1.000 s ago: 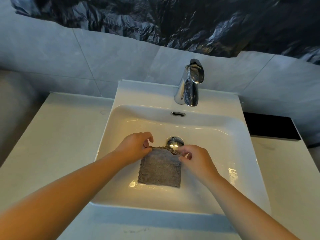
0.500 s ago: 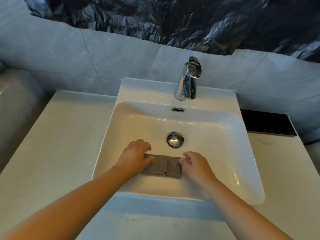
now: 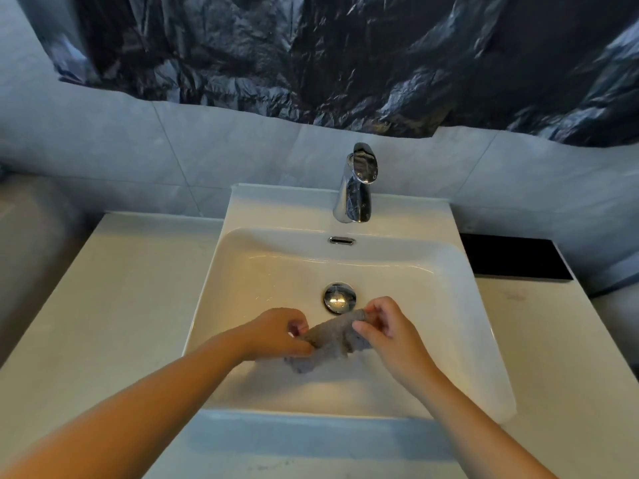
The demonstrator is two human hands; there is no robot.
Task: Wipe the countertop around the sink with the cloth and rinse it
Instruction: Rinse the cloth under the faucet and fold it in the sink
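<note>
The cloth (image 3: pixel 328 344), flat a moment ago, now rises bunched in the sink (image 3: pixel 238 271) near the drain (image 3: pixel 340 297), left hand (image 3: pixel 276 335) and right hand (image 3: pixel 389 331) each holding a pinching grip on an end; best stretch it under the faucet (image 3: pixel 356 188).

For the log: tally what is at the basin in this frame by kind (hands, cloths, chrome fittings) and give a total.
Hands: 2, left hand and right hand
Cloths: 1, grey cloth, pinched by both hands over the basin
Chrome fittings: 3, faucet, drain plug, overflow slot
Total: 6
</note>
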